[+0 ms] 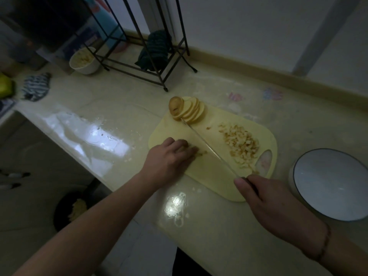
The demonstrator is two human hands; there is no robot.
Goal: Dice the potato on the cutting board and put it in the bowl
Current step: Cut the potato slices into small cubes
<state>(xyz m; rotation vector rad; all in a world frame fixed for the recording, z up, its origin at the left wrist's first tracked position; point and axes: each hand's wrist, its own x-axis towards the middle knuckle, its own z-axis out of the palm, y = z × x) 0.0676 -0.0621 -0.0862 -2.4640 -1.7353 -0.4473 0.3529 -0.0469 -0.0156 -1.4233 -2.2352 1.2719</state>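
1. Head view: cutting board [207,172], pale yellow, lies askew on the glossy surface [111,108], its near corner close to the surface's front edge.
2. Sliced potato [187,110] sits at the board's far corner, rounds fanned and leaning on one another, with the skin-covered end piece on the left.
3. Diced potato [241,146] is heaped along the board's right side, reaching toward the handle hole at the right corner.
4. Left hand [171,156] lies over the board's left edge, fingers curled down onto small potato pieces; the pieces under them are mostly hidden.
5. Right hand [272,204] is clamped round the handle of a knife [209,147] at the board's near edge; the blade runs diagonally across the board, its tip just beside the slices.
6. Empty bowl [330,184], white with a dark rim, stands near the board's right corner, at the surface's right side.
7. Open surface spreads left of the board to the front edge.
8. Wire rack [143,62] stands by the back wall, and a small white bowl [84,60] holding pale pieces sits at the rack's left.
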